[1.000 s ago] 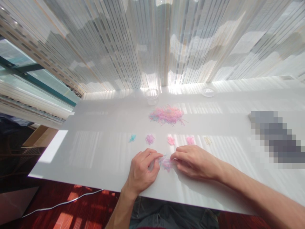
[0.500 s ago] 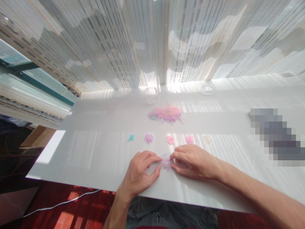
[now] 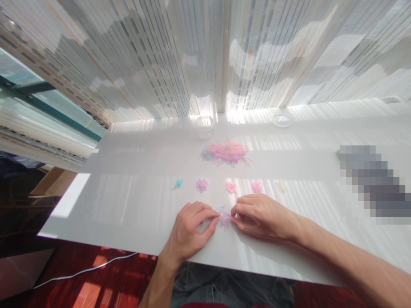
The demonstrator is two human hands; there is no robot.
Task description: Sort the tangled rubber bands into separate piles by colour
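Note:
A small tangle of pink and pale blue threads (image 3: 224,217) lies near the front edge of the white table (image 3: 135,201). My left hand (image 3: 189,229) pinches its left side with thumb and forefinger. My right hand (image 3: 261,215) pinches its right side, fingers curled. Beyond my hands runs a row of small sorted tufts: teal tuft (image 3: 177,184), lilac tuft (image 3: 202,185), pink tuft (image 3: 230,187), another pink tuft (image 3: 257,186) and a pale cream tuft (image 3: 281,186). Farther back sits a large mixed heap of threads (image 3: 225,152).
A clear plastic cup (image 3: 204,125) and a clear lid (image 3: 281,120) stand at the table's far edge by the striped curtain. A blurred-out patch (image 3: 372,182) covers something at the right. A white cable (image 3: 83,270) lies on the red floor at the left.
My hands have drawn a little closer together on the small tangle. The view has shifted slightly; the tufts and the heap have not moved.

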